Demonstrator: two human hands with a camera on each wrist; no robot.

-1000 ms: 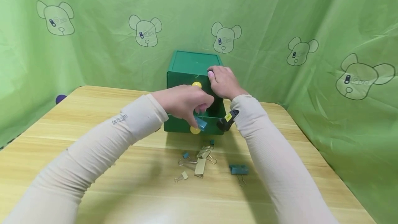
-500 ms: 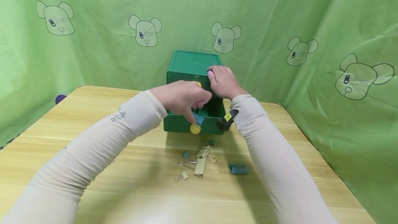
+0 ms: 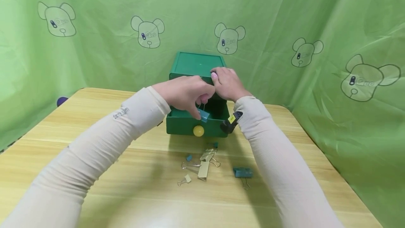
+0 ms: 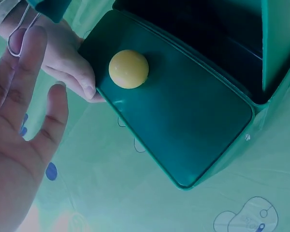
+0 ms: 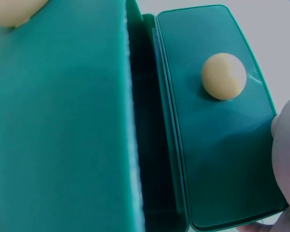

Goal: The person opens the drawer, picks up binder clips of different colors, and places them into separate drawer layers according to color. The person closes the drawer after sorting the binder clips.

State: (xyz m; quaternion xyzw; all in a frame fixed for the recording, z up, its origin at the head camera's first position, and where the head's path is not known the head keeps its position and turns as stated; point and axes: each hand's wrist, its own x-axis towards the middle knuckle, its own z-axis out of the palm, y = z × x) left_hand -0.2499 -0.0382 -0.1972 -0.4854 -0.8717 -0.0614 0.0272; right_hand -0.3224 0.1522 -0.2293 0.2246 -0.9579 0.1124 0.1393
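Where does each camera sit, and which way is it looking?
Head: worn on the head, facing forward and down at the green box on the table; both sleeves, left hand and right hand show.
Left wrist: on that wrist, facing the box's upper front and open lower drawer; the left hand with the blue clip, and the right hand, show.
Right wrist: on that wrist, facing both fronts up close; part of the right hand shows.
Shared: both wrist views show the upper front's yellow knob.
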